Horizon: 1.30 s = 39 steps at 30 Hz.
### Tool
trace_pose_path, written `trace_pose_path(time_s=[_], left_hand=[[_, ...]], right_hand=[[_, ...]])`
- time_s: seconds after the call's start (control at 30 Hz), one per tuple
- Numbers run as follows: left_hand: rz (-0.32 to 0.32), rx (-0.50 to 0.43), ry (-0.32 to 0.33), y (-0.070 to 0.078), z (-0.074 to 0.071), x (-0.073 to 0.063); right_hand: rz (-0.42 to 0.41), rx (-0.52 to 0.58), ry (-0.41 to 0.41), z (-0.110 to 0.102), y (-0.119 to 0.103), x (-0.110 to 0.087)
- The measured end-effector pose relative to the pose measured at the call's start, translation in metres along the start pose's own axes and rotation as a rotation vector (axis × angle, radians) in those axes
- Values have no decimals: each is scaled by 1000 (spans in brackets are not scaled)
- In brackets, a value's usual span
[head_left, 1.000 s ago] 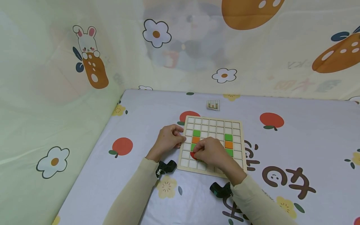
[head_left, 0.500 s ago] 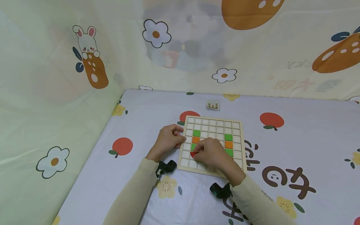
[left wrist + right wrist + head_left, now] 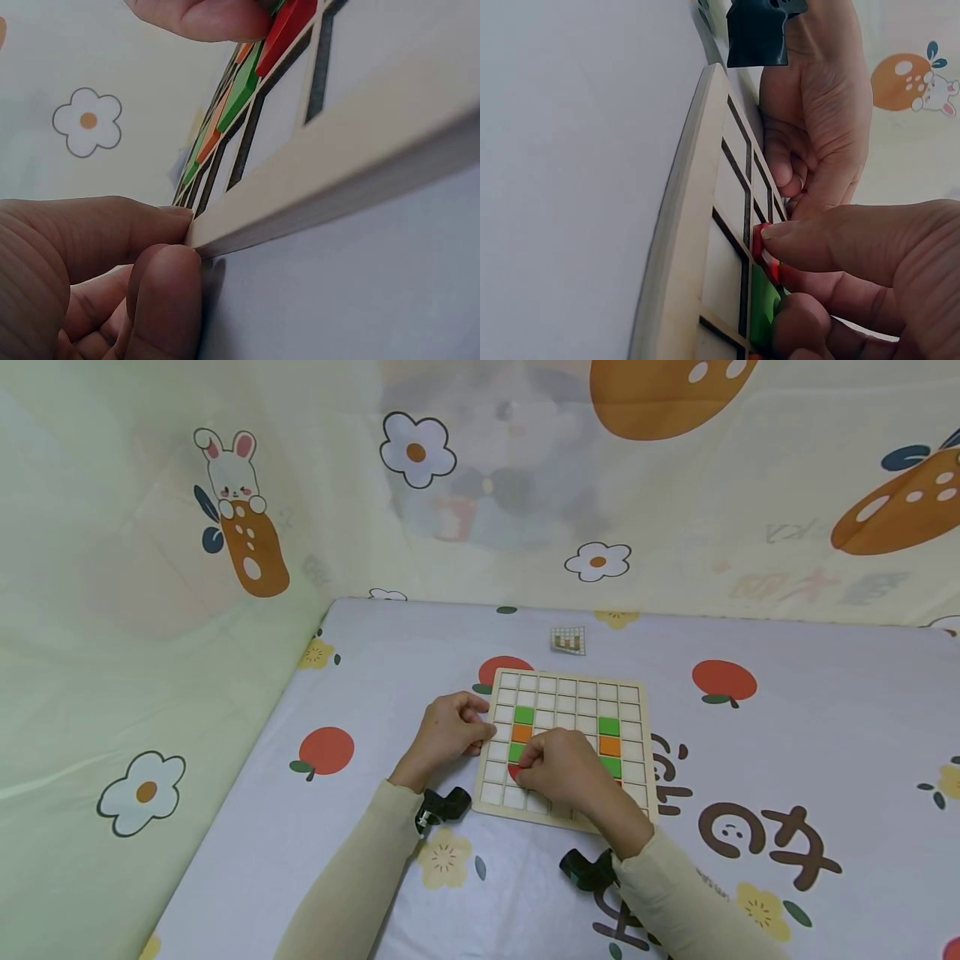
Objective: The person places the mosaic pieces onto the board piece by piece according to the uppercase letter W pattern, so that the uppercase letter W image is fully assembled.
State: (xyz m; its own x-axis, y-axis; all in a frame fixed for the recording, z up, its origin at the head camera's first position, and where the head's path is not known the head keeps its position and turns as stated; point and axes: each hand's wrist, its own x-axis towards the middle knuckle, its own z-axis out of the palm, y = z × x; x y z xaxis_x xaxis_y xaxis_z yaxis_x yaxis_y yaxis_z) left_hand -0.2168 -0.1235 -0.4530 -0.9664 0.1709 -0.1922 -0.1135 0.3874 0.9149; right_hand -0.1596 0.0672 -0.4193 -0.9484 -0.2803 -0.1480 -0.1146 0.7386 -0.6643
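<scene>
My left hand (image 3: 448,727) grips the left edge of a pale wooden grid board (image 3: 486,793), thumb and a finger at the frame in the left wrist view. Over the lower left of the grid, my right hand (image 3: 566,768) pinches a red tile (image 3: 766,251) at its cell. Right beside that tile lies a green tile (image 3: 763,304), which the right hand hides in the head view. Up the same column sit a green tile (image 3: 516,752), an orange tile (image 3: 522,733) and another green tile (image 3: 524,715).
A matching column on the right holds a green tile (image 3: 610,727), an orange tile (image 3: 610,746) and a green tile (image 3: 611,767). A small patterned card (image 3: 567,641) lies behind the board. Both wrists carry black cameras, and a printed cloth (image 3: 787,735) covers the table.
My right fingers have shifted very slightly on the red tile, and a little less of its red shows than a second ago. The left hand and the board stay put.
</scene>
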Motion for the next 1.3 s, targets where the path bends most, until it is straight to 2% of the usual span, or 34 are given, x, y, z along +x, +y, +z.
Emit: trace_pose_path(time_s=[0.27, 0.43, 0.63, 0.83, 1.03, 1.3], left_hand=[[37, -12, -5, -1, 2, 2], [40, -9, -6, -1, 3, 3], [38, 4, -3, 0, 4, 3], [47, 12, 0, 0, 5, 3], [46, 20, -1, 0, 5, 3], [26, 18, 1, -4, 2, 2]], right_hand=[[-19, -56, 47, 0, 2, -5], [-26, -62, 77, -2, 5, -13], [-71, -58, 145, -6, 11, -25], [-135, -98, 224, -12, 13, -36], [-122, -133, 201, -17, 18, -40], [-76, -263, 182, -20, 27, -38]])
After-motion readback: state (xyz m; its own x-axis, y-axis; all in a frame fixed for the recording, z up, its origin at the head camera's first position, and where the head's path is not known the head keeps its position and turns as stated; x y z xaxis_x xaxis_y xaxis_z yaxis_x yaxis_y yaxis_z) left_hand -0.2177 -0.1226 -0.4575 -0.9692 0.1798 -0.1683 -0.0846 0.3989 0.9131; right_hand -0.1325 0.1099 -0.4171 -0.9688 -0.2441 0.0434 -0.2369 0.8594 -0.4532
